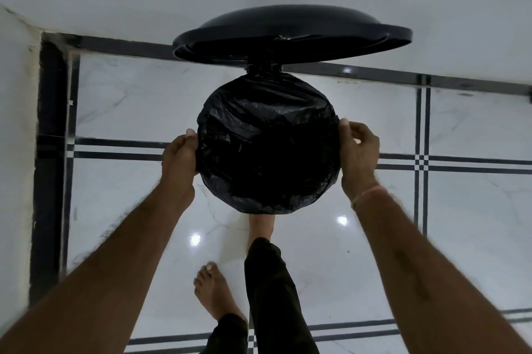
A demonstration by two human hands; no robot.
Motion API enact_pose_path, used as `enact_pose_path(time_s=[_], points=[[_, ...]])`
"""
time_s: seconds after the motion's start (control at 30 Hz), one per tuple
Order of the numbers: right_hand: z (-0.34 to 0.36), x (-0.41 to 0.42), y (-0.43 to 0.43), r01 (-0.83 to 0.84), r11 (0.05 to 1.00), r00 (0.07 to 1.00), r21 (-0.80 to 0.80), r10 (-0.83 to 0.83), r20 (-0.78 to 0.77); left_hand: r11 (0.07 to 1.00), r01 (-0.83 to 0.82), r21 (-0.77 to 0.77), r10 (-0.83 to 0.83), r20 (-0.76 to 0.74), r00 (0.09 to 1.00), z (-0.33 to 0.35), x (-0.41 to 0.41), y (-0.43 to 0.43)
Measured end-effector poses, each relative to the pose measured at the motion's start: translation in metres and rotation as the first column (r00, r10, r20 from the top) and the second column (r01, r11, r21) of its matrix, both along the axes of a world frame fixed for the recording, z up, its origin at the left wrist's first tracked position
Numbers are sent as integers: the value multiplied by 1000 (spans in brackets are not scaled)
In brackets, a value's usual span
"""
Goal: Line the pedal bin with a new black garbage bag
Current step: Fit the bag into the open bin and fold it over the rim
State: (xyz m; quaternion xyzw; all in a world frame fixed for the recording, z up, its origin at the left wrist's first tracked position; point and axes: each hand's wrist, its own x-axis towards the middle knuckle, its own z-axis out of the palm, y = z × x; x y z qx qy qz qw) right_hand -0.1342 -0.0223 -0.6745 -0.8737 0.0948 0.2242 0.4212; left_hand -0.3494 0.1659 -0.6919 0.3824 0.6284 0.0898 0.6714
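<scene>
Arms stretched down, left hand [180, 155] and right hand [359, 153] each pinch the black bag [267, 135] at opposite sides; it's stretched over the bin [263, 68] on the floor [129, 112], lid [290, 32] up.

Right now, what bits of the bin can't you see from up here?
Head view only.
- Pedal and bin body: hidden under the garbage bag stretched over the rim.
- Bag's inside: too dark to see.
- Toes of the far foot: covered by the bag too.
</scene>
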Motion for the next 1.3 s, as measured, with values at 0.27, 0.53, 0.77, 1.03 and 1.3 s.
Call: enact_pose_path(time_s=[0.27, 0.53, 0.77, 1.03, 1.3], points=[[0, -16, -10, 298, 942, 915, 155, -235, -328, 975, -206, -81, 209, 25, 978, -3, -5, -9], [-8, -12, -29, 272, 948, 833, 168, -144, -534, 956, -285, -71, 289, 65, 955, -7, -15, -27], [-18, -6, -27, 382, 895, 719, 231, -130, -682, 888, -324, -327, 350, 24, 936, -11, -20, -28], [-21, -40, -45, 579, 709, 720, 402, -214, -660, 818, -372, -438, 437, 53, 898, -8, -32, -60], [-18, -74, -53, 641, 718, 639, 273, -301, -708, 741, -358, -569, 509, 128, 851, -11, -35, -92]])
